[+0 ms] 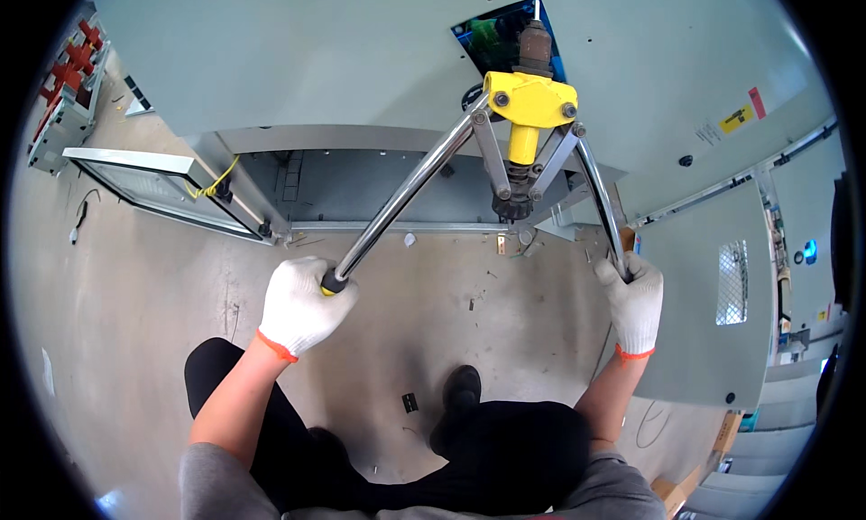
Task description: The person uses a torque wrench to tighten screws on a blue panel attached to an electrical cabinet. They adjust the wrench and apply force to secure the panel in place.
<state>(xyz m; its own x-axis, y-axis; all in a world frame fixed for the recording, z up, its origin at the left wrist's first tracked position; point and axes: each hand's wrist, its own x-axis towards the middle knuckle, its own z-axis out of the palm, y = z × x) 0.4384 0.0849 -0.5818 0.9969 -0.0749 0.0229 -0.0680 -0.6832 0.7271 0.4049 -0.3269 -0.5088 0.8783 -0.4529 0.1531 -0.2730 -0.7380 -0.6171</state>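
I hold a two-handled lever riveter (532, 101) with a yellow head and long chrome arms. My left hand (309, 305), in a white knit glove with an orange cuff, is wrapped round the end of the left arm, where a black and yellow grip shows. My right hand (633, 302), gloved the same way, is closed round the end of the right arm. The arms spread apart toward me. The riveter's dark nose, with a thin pale pin, points away from me, in front of a dark glossy square (492, 35) in the grey cabinet panel (316, 51).
Below the panel is an open cabinet bay (379, 191). A framed door (171, 182) with a yellow-green wire stands open at left; a grey door (699, 294) with a mesh window stands at right. Small scraps and a black piece (409, 403) lie on the floor. Red parts (72, 64) stand far left.
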